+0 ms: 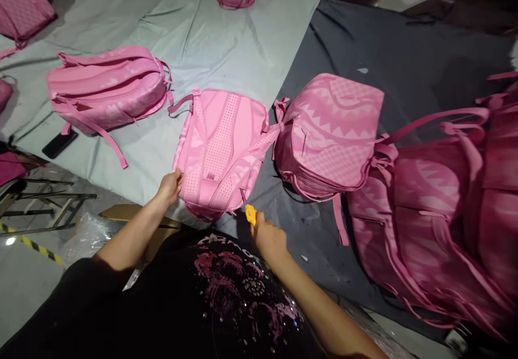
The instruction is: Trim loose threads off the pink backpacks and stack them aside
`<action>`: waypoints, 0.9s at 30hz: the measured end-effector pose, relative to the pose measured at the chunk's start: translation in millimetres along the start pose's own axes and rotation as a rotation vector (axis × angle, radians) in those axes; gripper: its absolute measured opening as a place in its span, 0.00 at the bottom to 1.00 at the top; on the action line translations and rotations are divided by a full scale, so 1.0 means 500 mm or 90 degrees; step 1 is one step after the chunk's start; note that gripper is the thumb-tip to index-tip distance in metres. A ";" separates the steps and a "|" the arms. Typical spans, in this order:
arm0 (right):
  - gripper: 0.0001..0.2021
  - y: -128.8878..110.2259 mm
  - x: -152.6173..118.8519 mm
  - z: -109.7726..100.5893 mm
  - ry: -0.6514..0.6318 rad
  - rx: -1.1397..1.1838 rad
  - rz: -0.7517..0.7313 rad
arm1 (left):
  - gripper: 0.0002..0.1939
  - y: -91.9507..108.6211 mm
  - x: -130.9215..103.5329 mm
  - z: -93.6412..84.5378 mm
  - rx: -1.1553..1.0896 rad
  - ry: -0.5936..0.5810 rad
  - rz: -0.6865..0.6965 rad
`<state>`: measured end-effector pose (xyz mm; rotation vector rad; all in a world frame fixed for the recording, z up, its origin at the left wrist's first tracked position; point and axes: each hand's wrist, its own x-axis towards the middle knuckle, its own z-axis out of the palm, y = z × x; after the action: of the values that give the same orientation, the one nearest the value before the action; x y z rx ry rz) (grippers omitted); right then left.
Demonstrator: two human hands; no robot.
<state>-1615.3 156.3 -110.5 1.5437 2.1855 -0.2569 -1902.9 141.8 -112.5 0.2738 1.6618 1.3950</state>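
The pink backpack in the middle of the frame looks soft and light. It is made of cloth and padding, so it probably bends and sags when it is picked up. It does not look slippery, and it does not look like it can break. Good spots to take hold of it seem to be the edge of the bag, the padded straps, or the little loop at its top.

The left hand already has the lower left corner of this bag, with its fingers pinched together on the edge. The right hand is just below the bag, near its lower right corner but not touching it. Its fingers are closed around a small yellow tool, and only the yellow tip sticks out.

The bag lies flat with its back side up. The back has padded panels full of tiny holes, and two pink straps run down it. It sits half on a pale grey cloth and half on a dark grey cloth, which cover the desk.

More pink bags are all around. One patterned backpack with zigzag shapes lies just to the right, touching the first bag's strap. Another backpack is at the left, and a pile of bags fills the right side. A black phone lies at the left edge of the pale cloth.
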 end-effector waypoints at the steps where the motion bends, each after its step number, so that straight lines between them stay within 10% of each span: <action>1: 0.15 -0.005 0.020 0.010 0.023 0.010 -0.009 | 0.19 0.001 0.021 -0.010 -0.075 -0.011 -0.083; 13: 0.15 0.035 0.087 0.045 0.018 0.082 0.013 | 0.43 -0.075 0.095 0.010 -0.318 -0.391 -0.090; 27: 0.16 0.067 0.071 0.025 0.038 0.154 0.082 | 0.51 -0.071 0.105 0.071 -0.352 -0.451 -0.061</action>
<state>-1590.9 193.1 -134.2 1.8358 2.1532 -0.4522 -1892.4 188.7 -167.0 0.3120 0.6770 1.4056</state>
